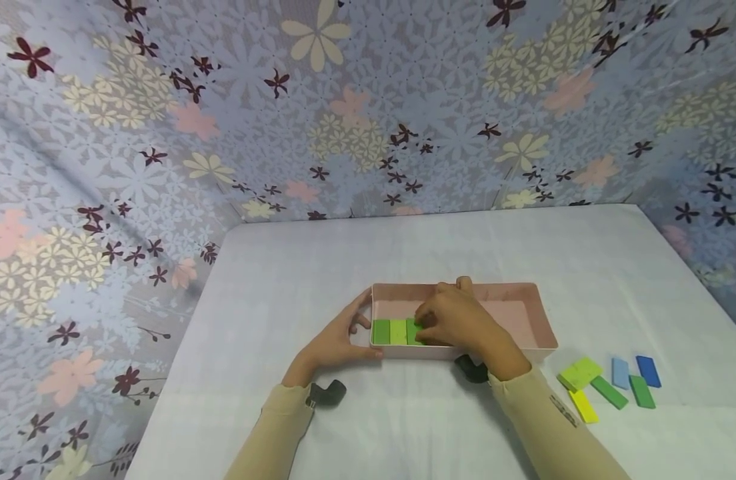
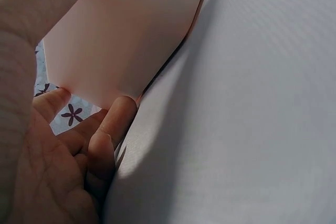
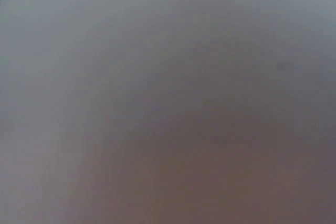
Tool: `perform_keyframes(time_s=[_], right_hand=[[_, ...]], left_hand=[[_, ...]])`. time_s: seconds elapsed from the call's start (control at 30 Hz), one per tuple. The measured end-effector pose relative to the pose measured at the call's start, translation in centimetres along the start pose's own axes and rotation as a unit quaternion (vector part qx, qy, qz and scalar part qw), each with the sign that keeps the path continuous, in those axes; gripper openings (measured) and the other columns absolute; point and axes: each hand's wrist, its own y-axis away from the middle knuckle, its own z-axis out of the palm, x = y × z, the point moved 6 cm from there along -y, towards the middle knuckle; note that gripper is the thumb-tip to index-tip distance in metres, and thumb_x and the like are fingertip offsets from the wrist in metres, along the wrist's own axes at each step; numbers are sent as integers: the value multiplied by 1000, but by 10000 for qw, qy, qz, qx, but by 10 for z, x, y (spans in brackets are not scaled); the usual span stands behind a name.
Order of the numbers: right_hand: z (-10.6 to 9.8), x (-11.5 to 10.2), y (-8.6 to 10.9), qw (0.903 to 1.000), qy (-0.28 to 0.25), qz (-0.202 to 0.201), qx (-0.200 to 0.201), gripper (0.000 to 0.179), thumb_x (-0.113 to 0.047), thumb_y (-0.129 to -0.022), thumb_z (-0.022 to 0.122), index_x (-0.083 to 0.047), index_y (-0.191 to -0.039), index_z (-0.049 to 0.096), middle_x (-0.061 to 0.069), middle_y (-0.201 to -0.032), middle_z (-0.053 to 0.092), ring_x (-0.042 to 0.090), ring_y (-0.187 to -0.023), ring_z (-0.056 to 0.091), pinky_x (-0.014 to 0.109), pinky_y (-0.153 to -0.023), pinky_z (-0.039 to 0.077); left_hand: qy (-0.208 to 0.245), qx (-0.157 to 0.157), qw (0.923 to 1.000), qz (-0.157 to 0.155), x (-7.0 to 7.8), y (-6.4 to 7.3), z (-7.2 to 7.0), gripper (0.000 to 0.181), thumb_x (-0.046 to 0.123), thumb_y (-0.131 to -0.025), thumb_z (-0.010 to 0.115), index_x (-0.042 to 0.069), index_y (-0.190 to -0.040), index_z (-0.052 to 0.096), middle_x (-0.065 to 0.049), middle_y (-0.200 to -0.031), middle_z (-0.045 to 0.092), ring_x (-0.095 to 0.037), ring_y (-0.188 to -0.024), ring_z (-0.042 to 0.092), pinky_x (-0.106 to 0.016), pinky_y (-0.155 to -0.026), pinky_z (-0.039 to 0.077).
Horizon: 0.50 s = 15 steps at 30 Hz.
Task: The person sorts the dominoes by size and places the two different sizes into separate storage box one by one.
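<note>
A long pink box (image 1: 518, 291) lies open at the top on the white-covered table. My left hand (image 1: 338, 341) grips its left end, the thumb along the front wall and the fingers at the end wall. Up close in the left wrist view, fingers of the left hand (image 2: 58, 166) touch the pale box wall (image 2: 126, 35). Inside, at the left, a green block (image 1: 382, 331) and a light green block (image 1: 398, 332) sit side by side. My right hand (image 1: 461, 320) reaches into the box and pinches another green block (image 1: 412, 331) beside them, partly hidden by the fingers. The right wrist view is blurred.
To the right of the box lie several loose blocks: a light green block (image 1: 581, 374), a yellow block (image 1: 583, 406), green blocks (image 1: 610, 392), a light blue block (image 1: 621, 373) and a dark blue block (image 1: 648, 371). Flower-patterned cloth (image 1: 356, 100) hangs behind the table (image 1: 296, 267).
</note>
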Motion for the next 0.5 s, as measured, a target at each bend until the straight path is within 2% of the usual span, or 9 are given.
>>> perform_keyframes(time_s=[0.13,0.3,0.5], right_hand=[[-1,-2,6,9999,-115,60,-33,17,-42,-67,84,-33,-80,77,-25,-77,64,6,-74,42,44,-78,20],[-5,-3,11,10000,-54,-25,53,10,-37,-73,80,-34,-82,77,-26,-84,66,5,-80,44,45,-78,20],[-37,5,31,9978,126,-21,645,9,-34,-78,76,-33,-88,76,-23,-84,67,8,-77,42,46,-77,18]], left_hand=[[-34,-78,9999,59,3,1,3,117,50,-63,85,45,-150,6,18,-151,26,-8,-107,49,-34,-90,39],[-90,-80,9998,152,4,0,5,117,50,-64,84,43,-150,5,15,-152,26,-9,-108,50,-35,-90,40],[-118,6,9999,126,5,-1,2,118,50,-63,85,44,-150,6,15,-153,25,-9,-107,50,-35,-89,41]])
